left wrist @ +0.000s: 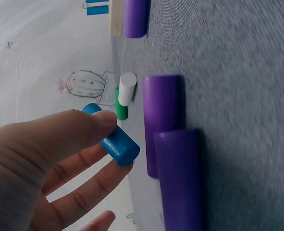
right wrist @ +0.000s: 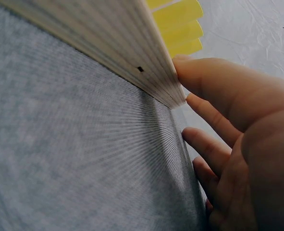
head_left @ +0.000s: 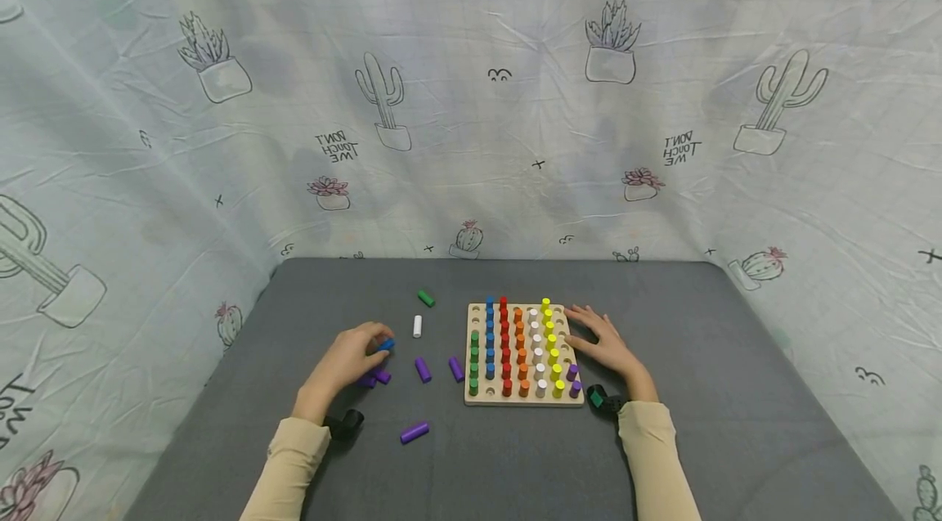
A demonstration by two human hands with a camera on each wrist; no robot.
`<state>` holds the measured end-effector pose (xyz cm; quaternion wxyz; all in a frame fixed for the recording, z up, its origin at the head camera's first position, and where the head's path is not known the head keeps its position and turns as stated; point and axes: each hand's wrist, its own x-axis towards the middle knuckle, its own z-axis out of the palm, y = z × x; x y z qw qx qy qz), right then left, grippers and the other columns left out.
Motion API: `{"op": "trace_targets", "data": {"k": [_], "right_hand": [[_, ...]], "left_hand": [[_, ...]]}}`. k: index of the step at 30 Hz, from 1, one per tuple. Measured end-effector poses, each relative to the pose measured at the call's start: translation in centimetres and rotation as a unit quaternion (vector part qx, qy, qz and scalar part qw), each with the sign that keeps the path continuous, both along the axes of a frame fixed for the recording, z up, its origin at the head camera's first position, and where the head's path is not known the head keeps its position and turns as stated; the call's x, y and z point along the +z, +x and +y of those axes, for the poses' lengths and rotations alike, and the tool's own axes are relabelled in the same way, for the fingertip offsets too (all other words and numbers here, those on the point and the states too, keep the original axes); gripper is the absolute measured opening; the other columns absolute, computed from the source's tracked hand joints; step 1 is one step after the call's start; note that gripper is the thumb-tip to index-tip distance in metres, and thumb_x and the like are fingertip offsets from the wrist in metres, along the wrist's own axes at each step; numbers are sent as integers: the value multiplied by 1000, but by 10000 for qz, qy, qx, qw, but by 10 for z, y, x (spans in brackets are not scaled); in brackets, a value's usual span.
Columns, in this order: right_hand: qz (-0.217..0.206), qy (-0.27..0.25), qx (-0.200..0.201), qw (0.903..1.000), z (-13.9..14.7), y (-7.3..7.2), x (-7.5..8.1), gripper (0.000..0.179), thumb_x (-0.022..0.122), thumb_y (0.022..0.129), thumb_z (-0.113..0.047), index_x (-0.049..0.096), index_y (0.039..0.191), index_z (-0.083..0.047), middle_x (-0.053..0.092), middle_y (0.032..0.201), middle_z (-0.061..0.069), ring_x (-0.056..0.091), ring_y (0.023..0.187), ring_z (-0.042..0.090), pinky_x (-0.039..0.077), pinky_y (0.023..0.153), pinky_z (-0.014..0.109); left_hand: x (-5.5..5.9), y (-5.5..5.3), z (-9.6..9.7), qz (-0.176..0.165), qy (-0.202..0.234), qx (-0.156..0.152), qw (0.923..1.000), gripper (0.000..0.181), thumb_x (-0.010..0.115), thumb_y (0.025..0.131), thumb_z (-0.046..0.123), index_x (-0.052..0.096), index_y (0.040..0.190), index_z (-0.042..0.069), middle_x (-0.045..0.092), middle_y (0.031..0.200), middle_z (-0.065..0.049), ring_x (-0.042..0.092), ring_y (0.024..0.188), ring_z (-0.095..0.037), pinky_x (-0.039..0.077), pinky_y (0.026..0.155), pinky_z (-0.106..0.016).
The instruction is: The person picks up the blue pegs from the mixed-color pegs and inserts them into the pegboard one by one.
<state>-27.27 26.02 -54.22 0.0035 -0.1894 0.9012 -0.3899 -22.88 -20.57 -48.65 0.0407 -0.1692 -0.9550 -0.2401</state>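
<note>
Between thumb and fingers, my left hand (head_left: 352,353) pinches a blue peg (left wrist: 118,144), held tilted above the table left of the pegboard. The wooden pegboard (head_left: 478,401) carries upright columns of green, blue, red, orange, white and yellow pegs, with two purple pegs (head_left: 572,372) at the near right. Bare holes (head_left: 490,392) show at the near end of the blue column, the far left corner and along the right column. My right hand (head_left: 607,343) rests at the board's right side, its thumb touching the edge and its fingers fairly straight.
Several loose purple pegs (head_left: 423,370) lie left of the board, two close under my left hand. One purple peg (head_left: 414,433) lies nearer the front. A white peg (head_left: 417,326) and a green peg (head_left: 426,298) lie farther back on the grey table (head_left: 736,390).
</note>
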Motion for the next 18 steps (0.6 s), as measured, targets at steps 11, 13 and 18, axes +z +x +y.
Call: {"op": "trace_targets", "data": {"k": [11, 13, 18], "right_hand": [[18, -26, 27, 10000, 0, 1, 1, 58, 61, 88, -30, 42, 139, -8, 32, 146, 22, 14, 138, 43, -2, 109, 62], [20, -33, 34, 10000, 0, 1, 1, 58, 62, 88, -29, 42, 139, -8, 32, 145, 22, 14, 138, 43, -2, 109, 62], [15, 6, 11, 10000, 0, 1, 0, 59, 62, 88, -30, 42, 139, -9, 32, 145, 22, 14, 138, 43, -1, 109, 62]], "left_hand": [[0, 0, 16, 74, 36, -171, 9998, 22, 72, 80, 12, 66, 102, 13, 64, 92, 0, 62, 80, -18, 50, 69, -34], [1, -1, 19, 83, 53, -169, 9998, 22, 73, 80, 13, 66, 101, 13, 64, 90, 1, 62, 80, -17, 50, 69, -34], [3, -2, 26, 144, 63, -203, 9997, 24, 74, 79, 13, 66, 101, 16, 65, 91, 3, 61, 79, -14, 51, 69, -32]]}}
